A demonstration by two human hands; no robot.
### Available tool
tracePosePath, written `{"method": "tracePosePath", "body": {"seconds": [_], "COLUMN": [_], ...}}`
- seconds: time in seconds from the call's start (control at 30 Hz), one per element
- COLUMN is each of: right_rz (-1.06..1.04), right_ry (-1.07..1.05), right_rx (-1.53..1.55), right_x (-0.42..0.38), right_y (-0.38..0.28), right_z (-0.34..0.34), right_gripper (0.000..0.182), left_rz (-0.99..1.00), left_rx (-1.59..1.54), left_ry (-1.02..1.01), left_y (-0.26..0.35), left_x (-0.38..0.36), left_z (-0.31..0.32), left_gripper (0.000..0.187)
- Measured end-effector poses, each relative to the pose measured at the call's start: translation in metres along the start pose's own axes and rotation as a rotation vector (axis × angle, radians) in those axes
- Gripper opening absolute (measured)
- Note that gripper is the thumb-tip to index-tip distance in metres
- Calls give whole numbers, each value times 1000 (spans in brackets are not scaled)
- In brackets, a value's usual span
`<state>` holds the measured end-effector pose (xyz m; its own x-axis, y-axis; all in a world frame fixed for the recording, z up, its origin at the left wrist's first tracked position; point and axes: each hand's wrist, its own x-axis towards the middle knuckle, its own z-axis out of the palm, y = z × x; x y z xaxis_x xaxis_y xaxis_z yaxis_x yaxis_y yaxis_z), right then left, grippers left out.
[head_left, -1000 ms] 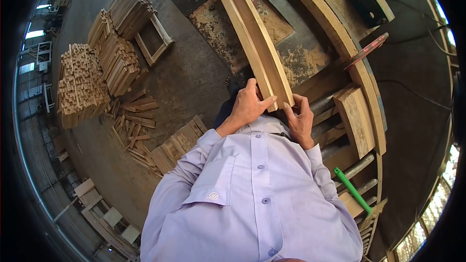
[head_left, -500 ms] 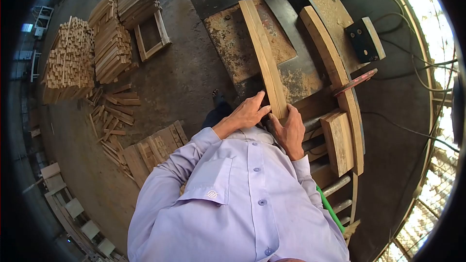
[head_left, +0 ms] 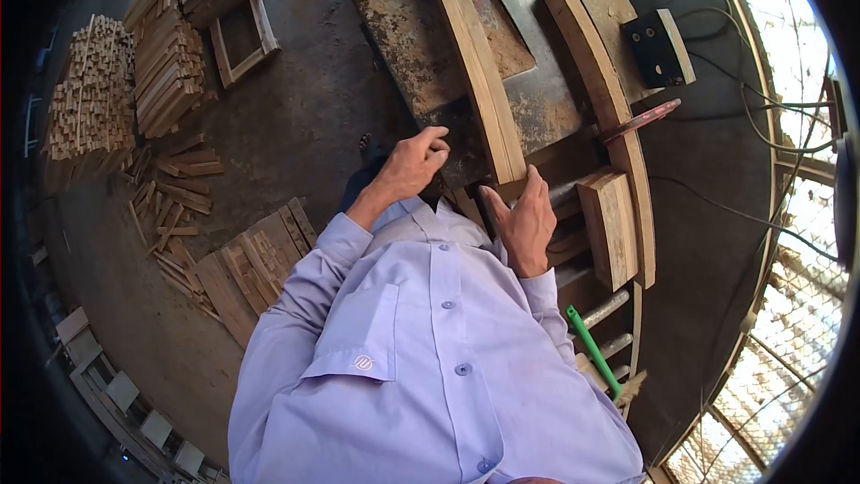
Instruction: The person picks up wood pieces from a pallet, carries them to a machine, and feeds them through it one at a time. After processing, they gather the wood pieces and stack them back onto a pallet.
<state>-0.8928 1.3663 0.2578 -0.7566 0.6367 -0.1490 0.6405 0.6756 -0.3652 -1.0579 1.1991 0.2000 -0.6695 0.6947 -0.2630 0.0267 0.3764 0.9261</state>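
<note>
A long wooden board point(head_left: 479, 63) lies lengthwise over the dusty machine table point(head_left: 394, 36), its near end toward my body. My left hand point(head_left: 412, 164) is raised left of that near end, fingers loosely bent and holding nothing. My right hand point(head_left: 522, 222) is just below the board's end, thumb and fingers spread apart, fingertips close to its right corner.
Right of the board runs a curved wooden fence point(head_left: 600, 81) with a red strip point(head_left: 640, 120) across it. Beside it sit a wood block point(head_left: 606, 229) and a green-handled brush point(head_left: 593, 350). Stacked slats point(head_left: 94, 94) and scattered offcuts point(head_left: 179, 193) lie at left.
Both hands have come off the board's near end, the left moving away to the left and the right opening. The whole view has shifted a little.
</note>
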Motion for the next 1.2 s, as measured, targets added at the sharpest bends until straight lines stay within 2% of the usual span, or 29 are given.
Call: {"method": "tracePosePath", "body": {"seconds": [0.1, 0.2, 0.4, 0.47, 0.6, 0.77, 0.9, 0.97, 1.03, 1.07, 1.1, 1.13, 1.17, 1.2], "right_rz": [-144, -184, -209, -115, -61, -214, -163, -122, -48, -38, 64, 161, 195, 207], "right_ry": [193, 252, 257, 242, 285, 361, 251, 233, 156, 173, 7, -158, -190, -165], "right_rx": [-21, -28, -49, -81, -123, -113, -13, -16, 251, 249, 535, 823, 831, 838], "right_x": [4, 21, 75, 86, 96, 101, 105, 109, 114, 114, 114, 113, 111, 105], "right_y": [-4, -22, -64, -71, -78, -67, -67, -70, -74, -78, -81, -83, -83, -89], "right_z": [9, 13, 35, 48, 69, 76, 61, 52, 45, 41, 38, 35, 34, 33], "right_gripper": [90, 85, 85, 81, 71, 71, 65, 63, 52, 52, 50, 49, 41, 41], "left_rz": [-77, -150, -255, -266, -274, -233, -393, -396, -471, -554, -701, -740, -779, -884], "left_rx": [-59, -49, -66, -76, 74, 184, 252, 281, 269, 356, 235, 271, 310, 81], "left_ry": [22, 69, 132, 136, 140, 168, 276, 361, 325, 308, 213, 171, 128, 174], "left_y": [-6, -28, -65, -76, -120, -174, -267, -355, -420, -467, -484, -499, -508, -512], "left_x": [-16, -37, -67, -65, -57, -73, -123, -164, -210, -235, -257, -278, -295, -310], "left_z": [-16, -32, -76, -95, -135, -206, -259, -271, -286, -286, -297, -306, -314, -320], "left_gripper": [42, 41, 39, 40, 41, 41, 42, 42, 42, 42, 41, 38, 34, 31]}}
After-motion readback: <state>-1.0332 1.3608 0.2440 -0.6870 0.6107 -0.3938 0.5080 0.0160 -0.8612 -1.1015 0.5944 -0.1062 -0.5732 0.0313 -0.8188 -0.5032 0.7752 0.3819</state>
